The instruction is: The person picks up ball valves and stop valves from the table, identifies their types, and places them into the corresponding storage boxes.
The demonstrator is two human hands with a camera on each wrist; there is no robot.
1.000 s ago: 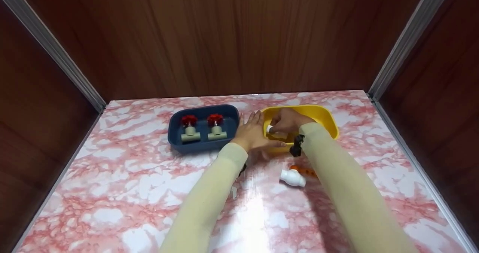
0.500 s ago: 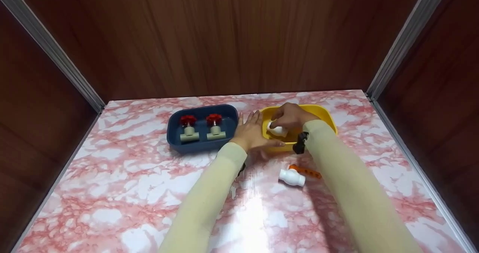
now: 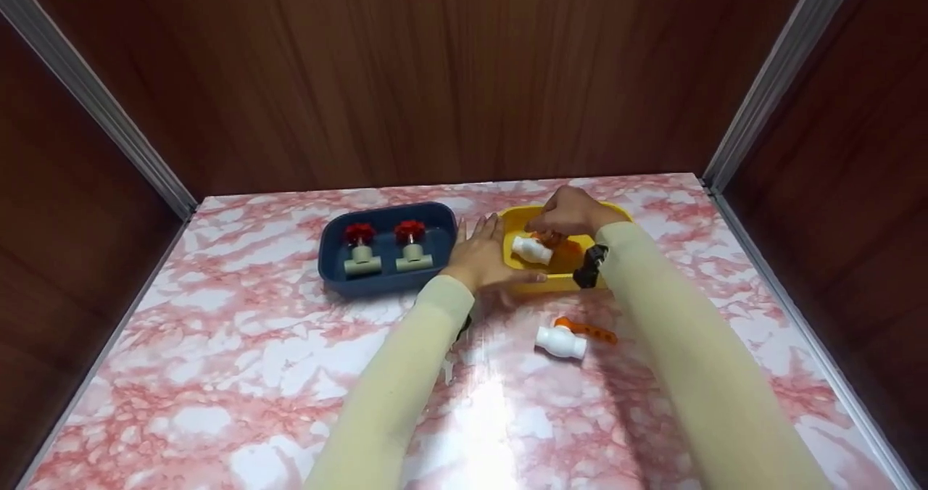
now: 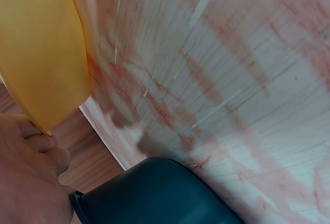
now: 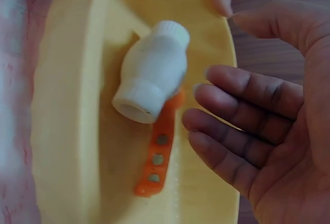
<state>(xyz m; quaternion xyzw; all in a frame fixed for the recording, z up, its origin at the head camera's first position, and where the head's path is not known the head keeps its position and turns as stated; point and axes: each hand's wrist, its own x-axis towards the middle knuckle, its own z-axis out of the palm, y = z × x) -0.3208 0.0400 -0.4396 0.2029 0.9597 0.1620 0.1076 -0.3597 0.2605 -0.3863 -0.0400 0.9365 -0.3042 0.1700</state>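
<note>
A white ball valve [image 5: 152,72] with an orange lever [image 5: 160,149] lies on its side inside the yellow bin [image 3: 557,284]. My right hand [image 3: 569,213] hovers over that bin. In the right wrist view its fingers are loosely bent beside the valve, apart from it and holding nothing. With fingers spread, my left hand [image 3: 477,262] rests between the two bins, its thumb along the yellow bin's near rim and its other fingers by the right side of the blue bin [image 3: 384,285]. In the left wrist view, both the yellow wall and the blue wall are near this hand.
Two pale tee valves with red handwheels, the left valve [image 3: 361,251] and the right valve [image 3: 412,249], stand in the blue bin. Another white ball valve [image 3: 560,342] with an orange lever lies on the marbled table in front of the yellow bin. Wood panels [image 3: 449,77] enclose the table.
My right hand has let go of the ball valve in the yellow bin and lifted away, uncovering it and its orange lever. My left hand stays at the bins.
</note>
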